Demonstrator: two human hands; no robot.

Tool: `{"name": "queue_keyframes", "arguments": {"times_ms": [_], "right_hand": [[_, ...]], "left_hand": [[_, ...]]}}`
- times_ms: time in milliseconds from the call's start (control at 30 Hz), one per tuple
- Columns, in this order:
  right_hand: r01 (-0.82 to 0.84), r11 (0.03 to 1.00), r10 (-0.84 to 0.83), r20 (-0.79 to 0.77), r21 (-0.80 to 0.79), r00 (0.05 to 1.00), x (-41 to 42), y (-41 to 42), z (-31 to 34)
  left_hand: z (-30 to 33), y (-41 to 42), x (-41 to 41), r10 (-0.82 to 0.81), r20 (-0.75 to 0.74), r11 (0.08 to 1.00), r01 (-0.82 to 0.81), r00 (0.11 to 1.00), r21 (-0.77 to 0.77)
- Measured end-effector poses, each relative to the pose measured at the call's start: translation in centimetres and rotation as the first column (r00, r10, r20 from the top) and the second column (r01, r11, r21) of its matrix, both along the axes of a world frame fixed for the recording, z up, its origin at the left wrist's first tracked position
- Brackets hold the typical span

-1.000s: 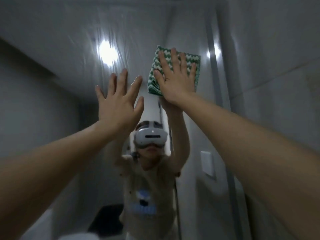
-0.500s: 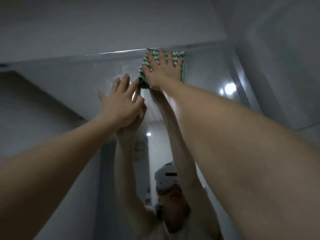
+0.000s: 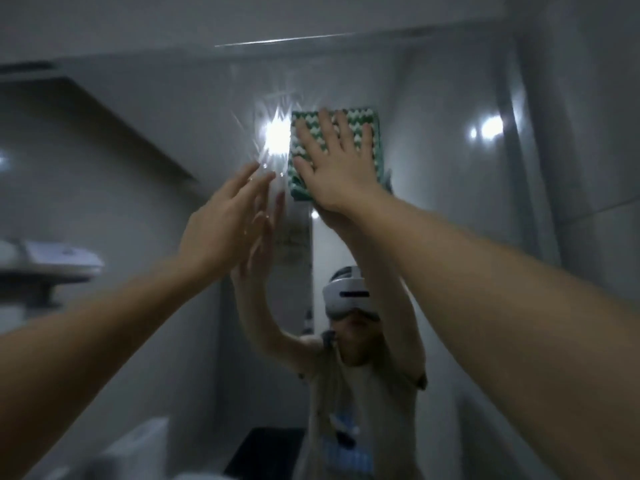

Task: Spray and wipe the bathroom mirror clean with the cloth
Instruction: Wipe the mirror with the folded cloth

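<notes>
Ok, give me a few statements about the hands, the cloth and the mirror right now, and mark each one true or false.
1. The right hand presses the green and white cloth flat against the mirror with straight fingers. True.
2. The left hand holds a spray bottle. False: it holds nothing, its fingers spread open by the glass.
3. The cloth sits just right of a bright light reflection. True.
4. The cloth is crumpled into a ball. False: it lies flat as a folded square.
5. The cloth is at the mirror's bottom edge. False: it is high up, well above the reflected headset.
</notes>
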State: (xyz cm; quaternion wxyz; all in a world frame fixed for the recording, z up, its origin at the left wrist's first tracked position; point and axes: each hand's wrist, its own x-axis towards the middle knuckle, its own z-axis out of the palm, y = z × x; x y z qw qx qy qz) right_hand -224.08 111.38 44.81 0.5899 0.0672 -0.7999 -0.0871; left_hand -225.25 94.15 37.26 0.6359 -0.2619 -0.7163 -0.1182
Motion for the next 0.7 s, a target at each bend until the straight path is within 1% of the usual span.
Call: {"name": "queue_keyframes", "arguments": {"times_ms": [100,167,200,233,300,367,467,533,700], "right_hand": [[-0.017,0.998,0.014,0.037,0.068,0.999,-0.2,-2.3,-5.6],[-0.035,0.989,0.028,0.044,0.147,0.999,-0.9,-4.0,-9.9],[-0.048,0.986,0.042,0.040,0.161,0.998,-1.0,-4.7,-11.9],[-0.048,0.987,0.041,0.052,0.152,0.998,-0.8,-5.3,-13.4],[-0.038,0.975,0.023,0.071,0.219,0.997,-0.8,-5.3,-14.3],[-0.033,0.962,-0.007,0.146,0.272,0.989,-0.8,-4.7,-13.5],[0.007,0.959,-0.035,0.094,0.282,0.995,-0.5,-4.7,-10.6],[0.011,0.971,-0.034,0.093,0.241,0.995,-0.8,-5.5,-7.9],[0.014,0.990,-0.020,0.043,0.140,0.999,-1.5,-6.9,0.6]], "left_hand": [[-2.5,-2.1,0.8,-0.002,-0.003,1.000,0.002,1.000,0.019],[-3.6,-2.7,1.6,0.011,0.026,0.999,-0.012,1.000,0.030],[-4.1,-3.0,1.9,0.023,0.044,1.000,-0.024,0.999,0.019],[-4.3,-3.1,2.3,0.040,0.052,0.999,-0.041,0.998,0.008],[-4.3,-3.3,2.9,0.069,0.045,0.998,-0.069,0.997,-0.011],[-3.6,-3.6,3.2,0.085,0.010,0.996,-0.084,0.996,-0.037],[-1.6,-4.4,2.8,0.094,-0.026,0.993,-0.096,0.995,-0.063],[0.2,-4.9,2.3,0.093,-0.044,0.994,-0.095,0.995,-0.047],[4.7,-6.4,0.9,0.053,-0.040,0.996,-0.050,0.998,0.070]]}}
